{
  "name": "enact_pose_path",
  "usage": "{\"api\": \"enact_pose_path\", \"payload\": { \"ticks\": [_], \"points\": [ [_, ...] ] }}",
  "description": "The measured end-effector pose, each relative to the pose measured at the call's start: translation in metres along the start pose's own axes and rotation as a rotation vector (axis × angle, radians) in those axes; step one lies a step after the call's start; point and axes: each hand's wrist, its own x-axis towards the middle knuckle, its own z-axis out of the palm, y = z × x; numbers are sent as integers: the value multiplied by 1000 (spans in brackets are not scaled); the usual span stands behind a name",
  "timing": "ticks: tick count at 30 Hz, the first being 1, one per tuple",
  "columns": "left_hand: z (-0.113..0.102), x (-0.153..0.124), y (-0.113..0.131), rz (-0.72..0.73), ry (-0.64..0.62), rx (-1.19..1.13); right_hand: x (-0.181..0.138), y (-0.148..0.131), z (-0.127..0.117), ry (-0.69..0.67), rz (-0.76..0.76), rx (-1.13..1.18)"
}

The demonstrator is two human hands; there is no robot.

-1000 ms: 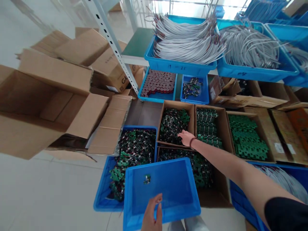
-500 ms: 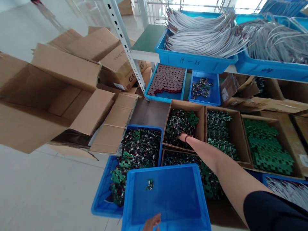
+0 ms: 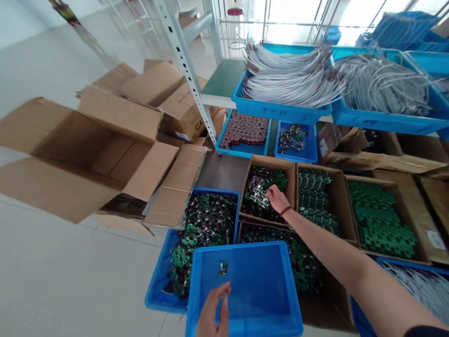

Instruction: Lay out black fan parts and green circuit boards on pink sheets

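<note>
Two hands work apart: the right hand (image 3: 278, 199), lifted since a moment ago, closes loosely on small circuit boards (image 3: 261, 192) in a cardboard box (image 3: 292, 187); the left hand (image 3: 210, 311) grips the blue bin's (image 3: 280, 299) near rim, fingers curled. At one o'clock, a cable tray (image 3: 280, 111) reads "19 – 25".

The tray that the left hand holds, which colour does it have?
Blue. The tray shows best in the head view, the only one.

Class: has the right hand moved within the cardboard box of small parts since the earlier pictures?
Yes. The right hand has lifted slightly off the parts, toward the cardboard box's right wall.
</note>
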Motion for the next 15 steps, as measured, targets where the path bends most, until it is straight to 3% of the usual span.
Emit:
{"api": "enact_pose_path", "payload": {
  "ticks": [2,5,6,8,10,12,15],
  "points": [
    [-12,7,37,-54,70,-64,-26,-15,-50,-30,-134,145],
    [-25,9,107,-119,53,-319,-79,-61,-132,-347,-432,274],
    [-28,7,131,-128,-37,-426,-99,-82,-158,-502,-558,233],
    [-34,-4,181,-120,-333,-604,-140,-130,-205,-738,-802,113],
    [-40,-24,227,-98,-627,-667,-179,-176,-241,-872,-946,-42],
    [-46,-51,267,-73,-748,-636,-214,-214,-270,-905,-1008,-191],
    [-59,-97,314,-42,-601,-590,-259,-242,-312,-723,-997,-171]
  ]
}}
